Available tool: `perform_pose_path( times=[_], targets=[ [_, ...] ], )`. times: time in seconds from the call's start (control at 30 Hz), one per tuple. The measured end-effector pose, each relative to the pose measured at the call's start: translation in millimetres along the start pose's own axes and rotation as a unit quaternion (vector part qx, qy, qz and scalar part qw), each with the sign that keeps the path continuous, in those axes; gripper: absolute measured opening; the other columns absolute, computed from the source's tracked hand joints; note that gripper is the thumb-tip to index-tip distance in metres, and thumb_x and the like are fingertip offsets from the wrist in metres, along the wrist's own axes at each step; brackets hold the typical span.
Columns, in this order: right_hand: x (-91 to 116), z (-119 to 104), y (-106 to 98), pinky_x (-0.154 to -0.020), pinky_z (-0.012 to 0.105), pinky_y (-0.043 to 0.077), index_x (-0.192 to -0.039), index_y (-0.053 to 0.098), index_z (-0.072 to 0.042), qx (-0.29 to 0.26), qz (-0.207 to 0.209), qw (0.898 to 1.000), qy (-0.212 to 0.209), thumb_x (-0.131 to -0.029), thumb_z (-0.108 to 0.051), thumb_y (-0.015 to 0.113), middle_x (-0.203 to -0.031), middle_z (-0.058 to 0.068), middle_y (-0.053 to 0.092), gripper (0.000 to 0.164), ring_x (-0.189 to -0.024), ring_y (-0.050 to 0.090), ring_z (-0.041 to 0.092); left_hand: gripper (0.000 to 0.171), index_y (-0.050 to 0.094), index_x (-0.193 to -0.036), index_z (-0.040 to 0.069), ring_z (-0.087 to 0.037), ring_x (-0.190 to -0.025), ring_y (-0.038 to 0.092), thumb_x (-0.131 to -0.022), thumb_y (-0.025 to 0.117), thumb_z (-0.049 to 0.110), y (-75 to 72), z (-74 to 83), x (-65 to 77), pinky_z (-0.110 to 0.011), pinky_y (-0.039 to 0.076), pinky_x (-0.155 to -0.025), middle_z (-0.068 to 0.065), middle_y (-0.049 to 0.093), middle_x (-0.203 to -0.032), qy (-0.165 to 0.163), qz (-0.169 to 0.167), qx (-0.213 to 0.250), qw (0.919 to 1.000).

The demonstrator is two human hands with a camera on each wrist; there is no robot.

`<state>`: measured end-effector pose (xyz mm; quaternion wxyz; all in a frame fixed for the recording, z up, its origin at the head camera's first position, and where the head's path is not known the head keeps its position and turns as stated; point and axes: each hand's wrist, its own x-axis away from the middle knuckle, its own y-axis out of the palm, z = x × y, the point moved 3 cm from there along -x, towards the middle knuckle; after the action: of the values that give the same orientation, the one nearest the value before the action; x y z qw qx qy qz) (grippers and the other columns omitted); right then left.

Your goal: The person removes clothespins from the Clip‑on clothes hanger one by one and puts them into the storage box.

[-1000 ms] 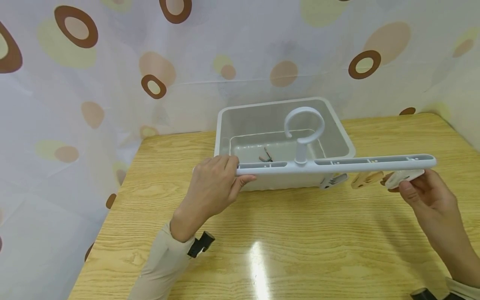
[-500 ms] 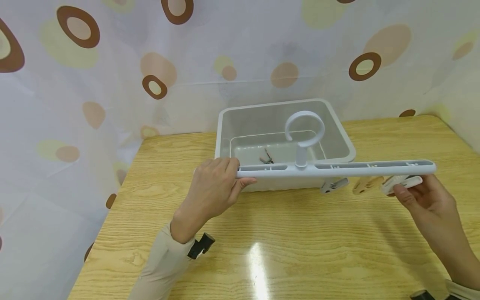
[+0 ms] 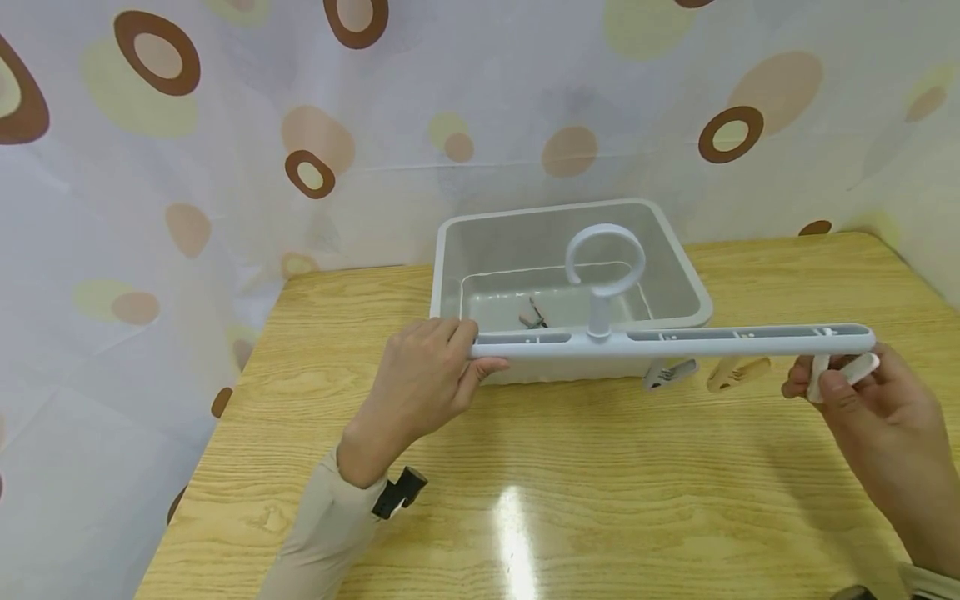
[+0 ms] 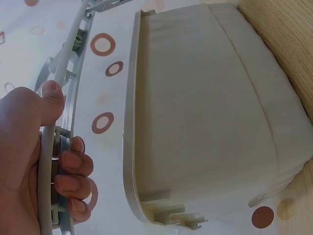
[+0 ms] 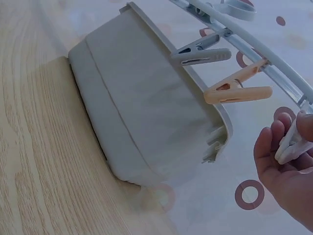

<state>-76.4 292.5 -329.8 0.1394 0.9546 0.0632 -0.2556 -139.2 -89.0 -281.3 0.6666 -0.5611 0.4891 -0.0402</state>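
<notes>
My left hand (image 3: 423, 367) grips the left end of a pale grey clip hanger (image 3: 712, 342), its fingers over the bar and its thumb along the near side. The bar is held level, with its round hook (image 3: 637, 258) upward. At the right end, just under the bar, my right hand (image 3: 885, 425) pinches a white clothespin (image 5: 292, 144). Its upper end is close to the bar; fingers partly hide it, so I cannot tell whether it is attached. A grey clothespin (image 5: 203, 54) and a peach clothespin (image 5: 237, 93) hang from the bar left of my right hand.
Behind the hanger stands a grey plastic bin (image 3: 525, 212) on the wooden table (image 3: 600, 483). A few small dark and greyish pieces (image 3: 534, 317) lie inside it. A patterned sheet (image 3: 450, 83) covers the wall at the back.
The right hand has turned and moved slightly right with the white clothespin, which now points up toward the bar. The bar has dipped a little; the left hand keeps its grip.
</notes>
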Motion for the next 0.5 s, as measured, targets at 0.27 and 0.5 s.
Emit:
perform_pose_path(
  times=[0.27, 0.5],
  targets=[
    [1, -4, -5, -0.072, 0.017, 0.047, -0.105, 0.056, 0.022, 0.124, 0.079, 0.988, -0.051, -0.092, 0.020, 0.043, -0.097, 0.009, 0.065, 0.018, -0.080, 0.057, 0.016, 0.063, 0.042, -0.070, 0.009, -0.012, -0.047, 0.032, -0.100, 0.017, 0.059, -2.0, -2.8, 2.3, -0.024, 0.029, -0.041, 0.002, 0.035, -0.057, -0.002, -0.001, -0.001, 1.0000],
    [3, -13, 0, -0.084, 0.011, 0.044, -0.109, 0.056, 0.023, 0.408, 0.158, 0.885, -0.156, -0.090, 0.015, 0.053, -0.101, -0.016, 0.065, 0.021, -0.091, 0.062, -0.003, 0.064, 0.046, -0.073, 0.008, -0.011, -0.045, 0.028, -0.101, 0.013, 0.056, -5.4, -3.7, 4.9, -0.025, 0.026, -0.039, 0.006, 0.030, -0.054, 0.008, -0.037, 0.011, 0.9992]
  ],
)
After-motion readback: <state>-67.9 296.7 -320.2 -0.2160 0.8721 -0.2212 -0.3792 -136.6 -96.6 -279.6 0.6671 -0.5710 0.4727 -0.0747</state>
